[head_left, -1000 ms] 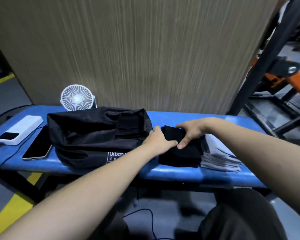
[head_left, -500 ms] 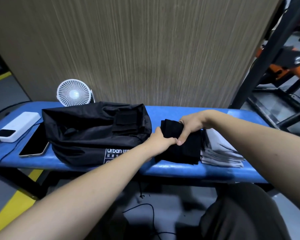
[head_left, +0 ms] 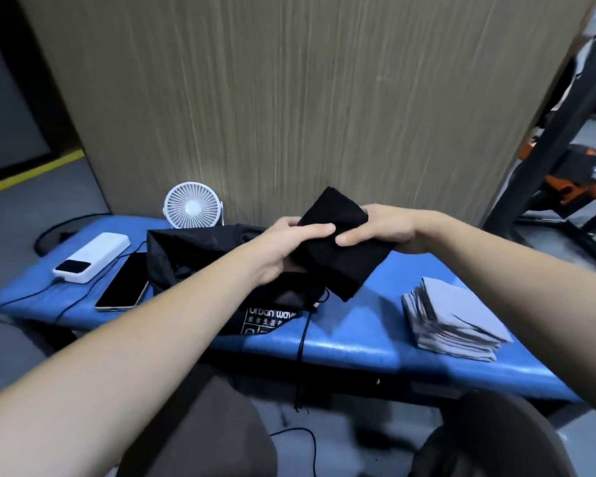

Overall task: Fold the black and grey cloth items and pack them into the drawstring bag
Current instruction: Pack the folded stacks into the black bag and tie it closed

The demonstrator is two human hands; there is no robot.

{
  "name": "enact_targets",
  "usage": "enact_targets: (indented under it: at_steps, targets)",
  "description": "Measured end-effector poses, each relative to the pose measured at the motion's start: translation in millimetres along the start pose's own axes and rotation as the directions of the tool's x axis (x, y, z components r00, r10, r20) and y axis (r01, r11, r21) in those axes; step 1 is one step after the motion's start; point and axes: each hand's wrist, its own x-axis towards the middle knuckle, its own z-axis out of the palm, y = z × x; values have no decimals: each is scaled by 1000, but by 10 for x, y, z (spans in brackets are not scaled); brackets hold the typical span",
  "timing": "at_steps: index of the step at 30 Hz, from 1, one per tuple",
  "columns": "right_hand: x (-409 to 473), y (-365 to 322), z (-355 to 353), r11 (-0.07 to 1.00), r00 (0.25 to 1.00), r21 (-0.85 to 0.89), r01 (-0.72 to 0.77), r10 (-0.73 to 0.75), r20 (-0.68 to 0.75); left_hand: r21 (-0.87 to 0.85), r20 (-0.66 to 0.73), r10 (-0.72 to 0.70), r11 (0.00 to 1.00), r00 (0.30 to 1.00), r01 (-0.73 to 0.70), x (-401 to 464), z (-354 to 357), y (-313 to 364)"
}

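The left hand (head_left: 289, 246) and right hand (head_left: 382, 232) each grip the folded black cloth (head_left: 341, 249). Their 2 sets of fingers curl around it above the drawstring bag (head_left: 193, 256).

Drawstring bag (head_left: 200, 256) mouth behind left forearm (head_left: 172, 315); print partly covered.

A folded black cloth (head_left: 341, 249) is held up above the open black drawstring bag (head_left: 200, 256), while folded grey cloths (head_left: 451, 318) lie stacked to its right.
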Motion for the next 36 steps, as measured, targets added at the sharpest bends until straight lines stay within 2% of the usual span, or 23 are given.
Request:
enact_targets:
  at_steps: [4, 8, 12, 17, 20, 22, 25, 27, 30, 32, 36]
  targets:
    - [413, -270, 346, 992, 993, 85, 89, -82, -82, -76, -171, 118, 988, 978, -132, -77, -549, 166]
    - [838, -508, 728, 982, 988, 141, 127, -113, -102, -93, -360, 191, 967, 913, -239, -16, -1075, 151]
    - [1271, -514, 962, 978, 990, 169, 125, -113, -80, -44, -329, 153, 983, 932, -177, 78, -1483, 50]
    - [1609, -393, 1062, 983, 983, 165, 82, -53, -175, 16, -312, 66, 998, 948, -64, 230, -1815, -200]
    - [1753, -270, 1079, 994, 971, 32, 107, -98, -218, 31, -284, 2, 1000, 959, 7, 307, -1895, -357]
    - [1863, -217, 1109, 979, 962, -168, 116, -153, -227, 58, -256, -67, 995, 964, 84, 332, -1898, -417]
    - [1981, -194, 1156, 849, 974, -525, 54, -160, -159, 148, -240, -156, 970, 958, 195, 356, -1905, -499]
    - [2027, -189, 1179, 737, 979, -675, 17, -148, -137, 180, -262, -159, 961, 952, 210, 384, -1900, -538]
    - [2080, -175, 1194, 689, 987, -725, -15, -105, -121, 224, -332, -127, 952, 935, 209, 432, -1877, -574]
    - [2100, -154, 1206, 658, 992, -753, -28, -75, -103, 305, -330, -82, 934, 940, 188, 449, -1857, -592]
    - [2081, -139, 1213, 548, 996, -834, -61, -22, -87, 536, -317, 4, 826, 949, 176, 475, -1827, -650]
